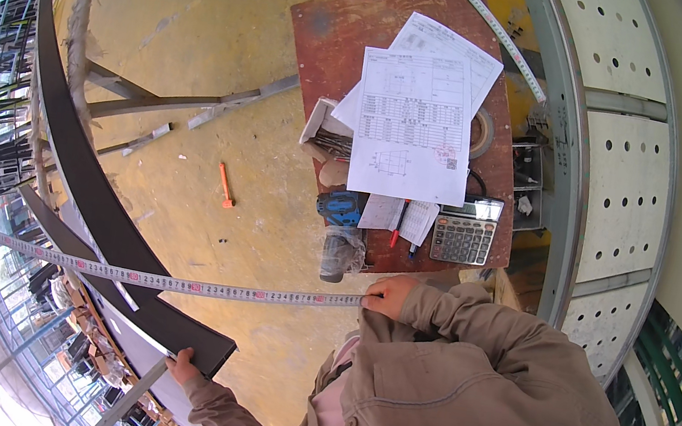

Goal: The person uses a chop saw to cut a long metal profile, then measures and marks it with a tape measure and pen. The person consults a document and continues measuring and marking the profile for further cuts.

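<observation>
My right hand [389, 295] pinches a steel measuring tape [261, 295] near the front of my jacket. From there the tape runs left, bowed, across a long dark metal profile [106, 196] and on toward the left rim. My left hand [184, 367] grips the near end of a dark profile [198, 331], thumb on top and fingers partly hidden at its edge. The two dark pieces lie close together and partly overlap, so I cannot tell whether they are joined. A light metal bar [127, 400] reaches down from beside my left hand.
A worn reddish wooden table [336, 31] bears printed sheets [415, 124], a calculator [465, 233], pens [401, 222], a blue power tool [341, 210] and a tape roll [482, 134]. An orange-handled tool [225, 186] lies on the yellow floor [208, 125]. A perforated metal frame [619, 190] stands right.
</observation>
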Tool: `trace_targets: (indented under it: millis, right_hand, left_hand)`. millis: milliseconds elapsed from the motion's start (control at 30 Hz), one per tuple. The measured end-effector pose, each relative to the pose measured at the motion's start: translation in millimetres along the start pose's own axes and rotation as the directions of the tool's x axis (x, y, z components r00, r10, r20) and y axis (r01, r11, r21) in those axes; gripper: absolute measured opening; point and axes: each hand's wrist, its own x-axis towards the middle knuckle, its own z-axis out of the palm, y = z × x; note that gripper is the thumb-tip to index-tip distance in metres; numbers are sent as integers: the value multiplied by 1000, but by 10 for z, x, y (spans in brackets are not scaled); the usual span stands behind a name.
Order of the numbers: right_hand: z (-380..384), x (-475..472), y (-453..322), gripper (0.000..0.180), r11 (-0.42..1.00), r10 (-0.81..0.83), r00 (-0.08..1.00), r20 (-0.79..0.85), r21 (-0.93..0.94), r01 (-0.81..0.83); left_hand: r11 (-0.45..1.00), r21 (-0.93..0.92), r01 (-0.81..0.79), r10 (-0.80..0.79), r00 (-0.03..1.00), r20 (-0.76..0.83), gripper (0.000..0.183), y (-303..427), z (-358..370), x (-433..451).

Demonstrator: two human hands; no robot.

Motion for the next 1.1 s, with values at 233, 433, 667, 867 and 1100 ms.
trace_targets:
  millis: [233, 433, 667, 867, 1100]
  right_hand:
    - [8, 25, -5, 34, 1000, -7, 1000, 11, -15, 8]
    - [18, 51, 5, 35, 1000, -5, 1000, 15, -15, 5]
    - [46, 56, 58, 35, 999, -31, 999, -5, 5, 31]
    - [76, 55, 86, 35, 999, -31, 999, -11, 13, 31]
    - [21, -11, -8, 36, 999, -29, 999, -14, -23, 29]
  left_hand:
    - [1000, -6, 13, -13, 1000, 3, 46, 43, 19, -50]
    - [1000, 20, 10, -10, 1000, -1, 50, 49, 12, -29]
    - [1000, 5, 24, -23, 1000, -12, 52, 15, 3, 2]
    - [999, 21, 33, -33, 999, -16, 53, 29, 8, 9]
    - [998, -61, -7, 9, 1000, 29, 51, -125, -22, 117]
